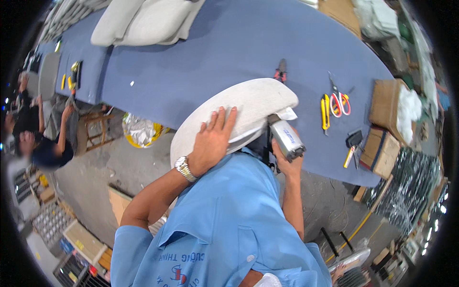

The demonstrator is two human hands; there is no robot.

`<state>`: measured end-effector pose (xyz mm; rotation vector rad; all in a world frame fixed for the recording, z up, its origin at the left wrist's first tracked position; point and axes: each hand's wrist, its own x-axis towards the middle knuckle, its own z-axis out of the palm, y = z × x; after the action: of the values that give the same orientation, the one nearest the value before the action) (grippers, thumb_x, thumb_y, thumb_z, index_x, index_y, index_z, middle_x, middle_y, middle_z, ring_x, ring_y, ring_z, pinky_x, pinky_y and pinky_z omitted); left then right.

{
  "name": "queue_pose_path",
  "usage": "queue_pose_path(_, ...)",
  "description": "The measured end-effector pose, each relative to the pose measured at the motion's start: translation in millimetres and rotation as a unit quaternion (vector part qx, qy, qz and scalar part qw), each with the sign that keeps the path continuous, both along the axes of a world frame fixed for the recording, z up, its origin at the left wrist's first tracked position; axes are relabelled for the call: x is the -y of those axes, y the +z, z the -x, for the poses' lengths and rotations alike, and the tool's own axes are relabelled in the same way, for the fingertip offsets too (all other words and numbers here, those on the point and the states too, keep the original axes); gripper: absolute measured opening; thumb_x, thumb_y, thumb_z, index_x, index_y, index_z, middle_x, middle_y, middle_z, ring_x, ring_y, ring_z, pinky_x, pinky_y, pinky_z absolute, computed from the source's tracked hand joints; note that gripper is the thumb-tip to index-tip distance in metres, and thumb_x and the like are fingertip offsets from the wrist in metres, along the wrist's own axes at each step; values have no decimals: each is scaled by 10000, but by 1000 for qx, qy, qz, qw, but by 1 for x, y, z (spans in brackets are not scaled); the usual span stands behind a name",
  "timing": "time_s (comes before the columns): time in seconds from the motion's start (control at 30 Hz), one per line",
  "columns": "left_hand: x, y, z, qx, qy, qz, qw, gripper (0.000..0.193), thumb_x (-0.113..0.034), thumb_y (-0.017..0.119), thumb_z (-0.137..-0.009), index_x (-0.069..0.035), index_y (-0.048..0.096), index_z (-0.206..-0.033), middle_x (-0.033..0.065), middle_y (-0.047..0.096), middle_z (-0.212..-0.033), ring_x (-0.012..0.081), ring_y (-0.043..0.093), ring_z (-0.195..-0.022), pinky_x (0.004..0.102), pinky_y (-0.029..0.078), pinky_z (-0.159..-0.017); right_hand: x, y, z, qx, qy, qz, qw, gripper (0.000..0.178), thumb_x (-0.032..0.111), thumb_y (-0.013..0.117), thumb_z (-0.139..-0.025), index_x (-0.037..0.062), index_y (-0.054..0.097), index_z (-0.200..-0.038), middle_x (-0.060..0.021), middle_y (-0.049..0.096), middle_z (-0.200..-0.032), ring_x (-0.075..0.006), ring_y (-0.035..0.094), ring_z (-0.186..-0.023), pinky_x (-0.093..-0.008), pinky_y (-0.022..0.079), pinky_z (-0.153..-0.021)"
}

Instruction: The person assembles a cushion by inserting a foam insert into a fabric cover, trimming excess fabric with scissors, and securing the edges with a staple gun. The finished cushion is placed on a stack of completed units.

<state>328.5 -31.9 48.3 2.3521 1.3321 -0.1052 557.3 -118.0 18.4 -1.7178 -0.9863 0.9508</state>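
Note:
A curved, light-grey upholstered panel rests at the table's near edge, against my body. My left hand lies flat on its top, fingers stretched out. In my right hand is a silver-and-black staple gun, its front end at the panel's right underside edge. A light flap of fabric sticks out there. My right fingers wrap round the grip and are partly hidden by the tool's body. The point where its nose meets the panel cannot be seen.
On the blue table lie red-handled pliers, scissors, a yellow cutter and a black brush-like tool. Grey cushions sit at the back left, cardboard boxes at the right. Another person is far left.

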Motion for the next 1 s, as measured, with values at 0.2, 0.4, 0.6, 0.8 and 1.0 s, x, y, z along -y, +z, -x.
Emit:
queue_pose_path(0.2, -50, 40, 44, 34, -70, 4, 997, 822, -120, 674, -847, -98, 346, -1601, 271, 496, -1528, 440, 608, -1280, 493, 577, -959, -40, 29, 36, 21, -1, -31, 999, 532, 70, 780, -806, -12, 643, -1314, -177, 749, -1158, -230, 729, -1071, -350, 553, -932)
queue_pose_path(0.4, -106, 45, 119, 105, -96, 198, 970, 649, -312, 616, -998, -119, 410, -1583, 207, 584, -1477, 401, 649, -1245, 456, 549, -1007, -45, 12, 98, 6, -9, -55, 998, 529, 66, 778, -792, 1, 656, -1302, -153, 749, -1151, -263, 736, -1064, -345, 548, -934)
queue_pose_path(0.6, -175, -41, 108, 174, -74, 350, 917, 634, -508, 376, -1117, -119, 370, -1618, 165, 461, -1596, 307, 436, -1473, 404, 333, -1215, -37, 10, 134, 46, -48, -49, 997, 567, 74, 776, -761, 22, 658, -1313, -183, 742, -1180, -322, 738, -1089, -375, 562, -943)
queue_pose_path(0.8, -172, -79, 73, 195, -94, 417, 883, 722, -611, 278, -1093, -181, 224, -1671, 150, 94, -1750, 339, 42, -1616, 563, 69, -1274, -50, 30, 146, 39, -78, -22, 996, 633, 56, 773, -726, 47, 636, -1344, -180, 734, -1194, -350, 731, -1087, -387, 562, -939)
queue_pose_path(1.0, -162, -38, 73, 198, -153, 376, 892, 702, -510, 339, -1103, -152, 159, -1679, 202, 90, -1740, 382, 43, -1611, 623, 96, -1247, -56, 32, 143, 25, -71, -29, 997, 638, 67, 764, -723, 40, 637, -1347, -185, 729, -1217, -341, 727, -1111, -383, 555, -952)
